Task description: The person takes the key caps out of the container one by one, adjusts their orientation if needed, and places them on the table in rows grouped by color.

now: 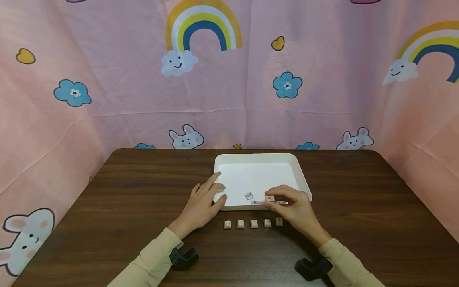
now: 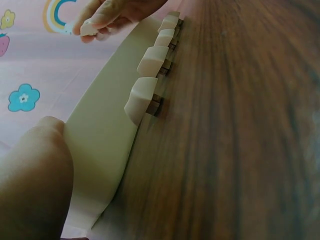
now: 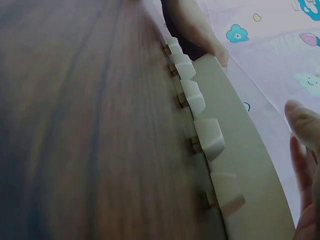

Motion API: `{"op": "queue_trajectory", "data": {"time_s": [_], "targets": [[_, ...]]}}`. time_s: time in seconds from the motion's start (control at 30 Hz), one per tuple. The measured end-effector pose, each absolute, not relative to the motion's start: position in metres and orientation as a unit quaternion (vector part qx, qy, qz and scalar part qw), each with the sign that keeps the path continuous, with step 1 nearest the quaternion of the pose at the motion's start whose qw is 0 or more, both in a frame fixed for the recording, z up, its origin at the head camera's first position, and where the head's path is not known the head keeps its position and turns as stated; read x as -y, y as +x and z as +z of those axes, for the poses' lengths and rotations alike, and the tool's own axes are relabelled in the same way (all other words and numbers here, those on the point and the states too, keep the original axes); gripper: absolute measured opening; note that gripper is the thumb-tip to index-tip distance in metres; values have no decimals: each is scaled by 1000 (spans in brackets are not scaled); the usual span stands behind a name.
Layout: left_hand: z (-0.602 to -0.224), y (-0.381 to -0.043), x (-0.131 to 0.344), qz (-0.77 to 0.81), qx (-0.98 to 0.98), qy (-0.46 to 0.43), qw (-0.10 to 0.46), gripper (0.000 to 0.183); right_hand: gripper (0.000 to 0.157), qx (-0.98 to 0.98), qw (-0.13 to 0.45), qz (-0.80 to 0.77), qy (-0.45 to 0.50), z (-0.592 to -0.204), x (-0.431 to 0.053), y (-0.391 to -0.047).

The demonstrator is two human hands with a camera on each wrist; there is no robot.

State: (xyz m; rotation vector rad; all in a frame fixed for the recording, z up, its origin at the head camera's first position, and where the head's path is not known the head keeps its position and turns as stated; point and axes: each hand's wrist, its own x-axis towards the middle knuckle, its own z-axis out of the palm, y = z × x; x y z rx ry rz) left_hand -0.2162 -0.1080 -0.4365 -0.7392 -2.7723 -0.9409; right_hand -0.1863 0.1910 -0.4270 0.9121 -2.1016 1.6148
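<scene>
My right hand [image 1: 297,209] pinches a small pale keycap [image 1: 269,198] between thumb and fingers, over the near right part of a white tray [image 1: 258,156]. The held keycap [image 2: 89,29] also shows in the left wrist view. My left hand [image 1: 201,205] rests at the tray's left side, its fingers spread over the rim and the thumb near the front corner. Inside the tray lies a tilted keycap [image 1: 249,195], with a few more close to the front wall, partly hidden by the right hand. Several keycaps [image 1: 240,224] stand in a row in front of the tray.
Everything stands on a dark wood-grain table [image 1: 150,179]. Behind and beside it hangs a pink curtain [image 1: 125,79] with rainbows, flowers and rabbits. A black wrist device [image 1: 183,258] sits on the left sleeve, and another black device [image 1: 313,268] on the right.
</scene>
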Motion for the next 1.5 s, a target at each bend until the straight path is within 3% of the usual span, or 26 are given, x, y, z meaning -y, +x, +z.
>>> {"op": "queue_trajectory", "data": {"time_s": [0.57, 1.0, 1.1, 1.33, 1.5], "targets": [[-432, -217, 107, -311, 916, -246, 65, 33, 37, 761, 226, 539, 282, -435, -222, -175], [-433, -216, 110, -307, 917, -248, 64, 35, 32, 812, 237, 488, 215, -440, -243, -159], [-434, -216, 109, -308, 916, -248, 64, 35, 32, 815, 224, 485, 224, -441, -247, -155], [-436, -216, 108, -309, 916, -247, 66, 33, 26, 865, 124, 440, 209, -443, -255, -150], [-436, -217, 108, -309, 916, -246, 65, 33, 23, 872, 95, 415, 240, -444, -256, -151]]}}
